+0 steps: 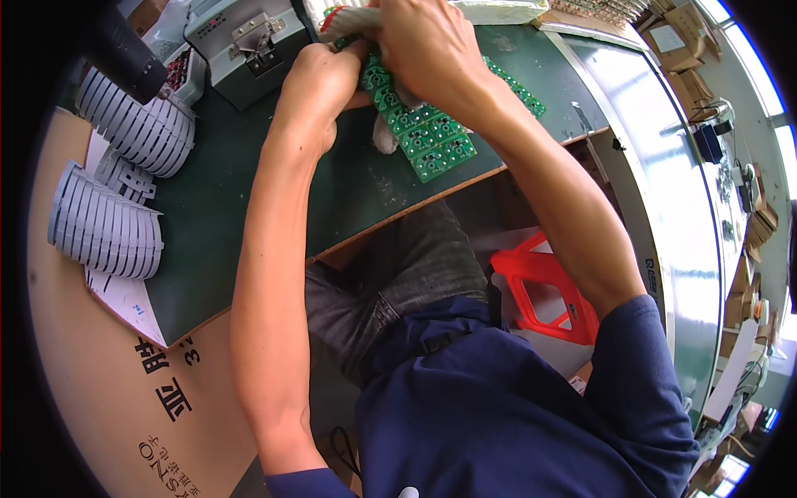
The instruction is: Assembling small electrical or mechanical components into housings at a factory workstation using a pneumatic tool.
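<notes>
Panels of green circuit boards (440, 137) lie on the dark green table (216, 199), partly under my hands and right forearm. My left hand (320, 83) is closed at their far left end, its curled fingers on the edge of a green board. Just beyond it my right hand (427, 46) bends inward with its fingers closed. Its fingertips are cut off by the top edge, so what they hold is hidden. A whitish knitted cloth (353, 20) with a red edge lies against the right hand. Greyish cloth (385, 134) shows beside the boards.
A grey metal machine (249, 50) stands at the far left, near a bin of small parts (184, 75). Curved stacks of white strips (112, 224) sit along the left edge, beside a large cardboard box (199, 415). A red stool (548, 290) is under the table.
</notes>
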A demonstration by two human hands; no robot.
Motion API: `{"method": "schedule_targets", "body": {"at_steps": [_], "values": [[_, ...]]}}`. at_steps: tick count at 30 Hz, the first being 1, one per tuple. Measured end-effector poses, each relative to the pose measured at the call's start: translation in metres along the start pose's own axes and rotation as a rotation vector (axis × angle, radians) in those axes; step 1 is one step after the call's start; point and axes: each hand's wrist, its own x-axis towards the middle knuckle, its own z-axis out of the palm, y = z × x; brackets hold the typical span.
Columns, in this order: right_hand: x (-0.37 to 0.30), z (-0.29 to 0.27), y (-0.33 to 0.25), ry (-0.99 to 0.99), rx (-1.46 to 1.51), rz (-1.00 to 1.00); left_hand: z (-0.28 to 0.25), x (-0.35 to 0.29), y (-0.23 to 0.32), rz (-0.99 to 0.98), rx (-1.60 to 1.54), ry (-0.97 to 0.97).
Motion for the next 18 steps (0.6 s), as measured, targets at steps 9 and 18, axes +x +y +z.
{"method": "schedule_targets", "body": {"at_steps": [9, 18], "values": [[0.014, -0.004, 0.05, -0.251, 0.781, 0.175, -0.001, 0.002, -0.007, 0.036, -0.136, -0.057], [0.016, -0.009, 0.066, 0.074, 0.235, 0.114, 0.0, -0.004, -0.004, 0.015, -0.227, -0.084]]}}
